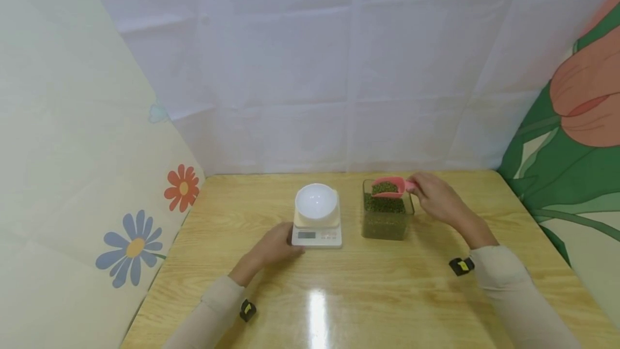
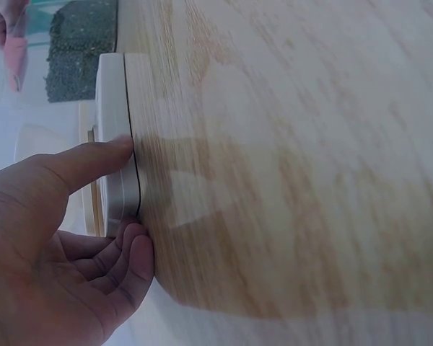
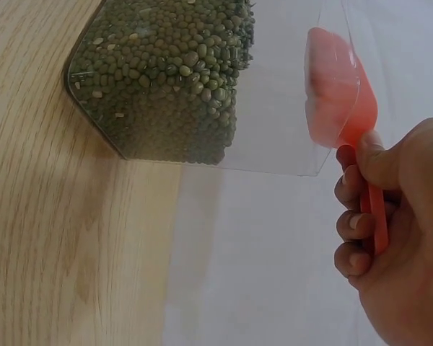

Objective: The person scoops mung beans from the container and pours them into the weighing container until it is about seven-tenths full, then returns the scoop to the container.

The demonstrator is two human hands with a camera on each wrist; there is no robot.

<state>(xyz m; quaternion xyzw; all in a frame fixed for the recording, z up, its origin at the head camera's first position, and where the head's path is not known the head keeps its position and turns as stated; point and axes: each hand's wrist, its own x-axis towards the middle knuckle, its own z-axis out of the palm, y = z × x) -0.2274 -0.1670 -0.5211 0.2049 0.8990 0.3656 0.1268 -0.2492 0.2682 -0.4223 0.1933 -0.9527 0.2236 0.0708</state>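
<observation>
**A left hand (image 1: pixel 273 244) held a kitchen scale (image 1: pixel 317 238) while a right hand (image 1: pixel 438 198) held a scoop (image 1: pixel 401 185) of green beans (image 3: pixel 180 86)**

At the far left, a pale wall panel (image 1: pixel 63 176) bore a red flower and a blue one. Beside it, on a wood-grain table (image 1: pixel 378 290), the left hand gripped the scale's near left corner, thumb against the front edge and fingers curled at the side. The scale lay flat; its small grey display (image 1: pixel 307 235) was too blurred to read. It looked stiff and fairly light, likely to slide if pushed, so its solid lower edges seemed the place to hold it.

On top sat a white bowl (image 1: pixel 317 202), upright, its smooth sides probably slippery and best taken by the rim.

To the right, apart from the scale, stood a clear container (image 3: pixel 274 133) partly filled with the beans. It seemed rigid and weighty with its load, better grasped low by its walls.

The pink scoop was at the container's mouth, loaded, its blade above the heap. It appeared to be light, stiff plastic; the beans, hard and loose, would have rolled off if it tipped. The right hand was closed round the handle, the natural grip for keeping it level.

Farthest right, a panel (image 1: pixel 576 176) showed large coral petals and green leaves.
</observation>
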